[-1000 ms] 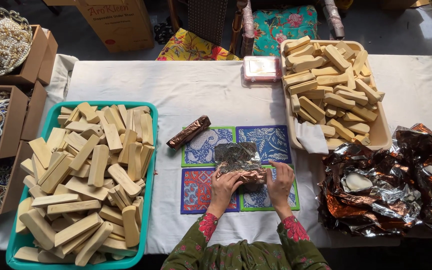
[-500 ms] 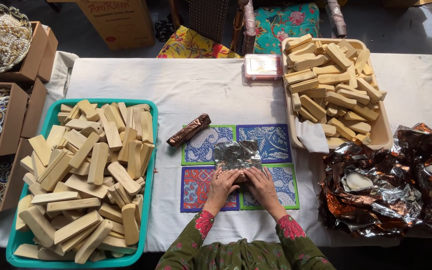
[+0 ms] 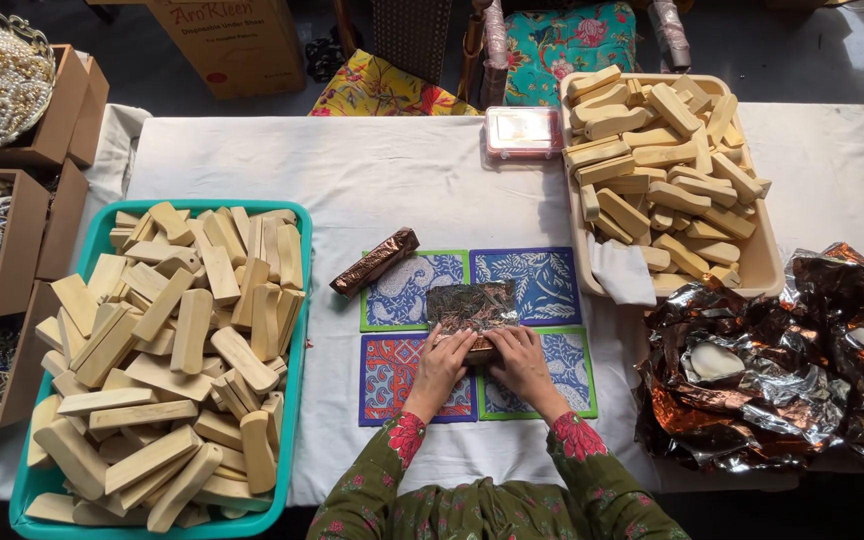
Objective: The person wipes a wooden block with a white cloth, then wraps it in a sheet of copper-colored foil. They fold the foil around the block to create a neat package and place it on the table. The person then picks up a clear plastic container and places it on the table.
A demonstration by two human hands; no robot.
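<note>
My left hand (image 3: 441,362) and my right hand (image 3: 519,362) press together on a small block lying on a sheet of copper foil (image 3: 472,306), fingers folding the near foil edge over it. The foil rests on four patterned mats (image 3: 542,280) at the table's middle. A foil-wrapped bar (image 3: 374,262) lies tilted just left of the mats. The block under my fingers is mostly hidden.
A teal tray (image 3: 292,330) heaped with tan wooden blocks fills the left. A beige tray (image 3: 762,262) of similar blocks stands at the back right, a crumpled foil pile (image 3: 782,370) in front of it. A small pink box (image 3: 523,132) sits behind; cardboard boxes of beads line the left edge.
My hands moved from the sides of the foil sheet to its near edge and came together, folding the foil over the block.
</note>
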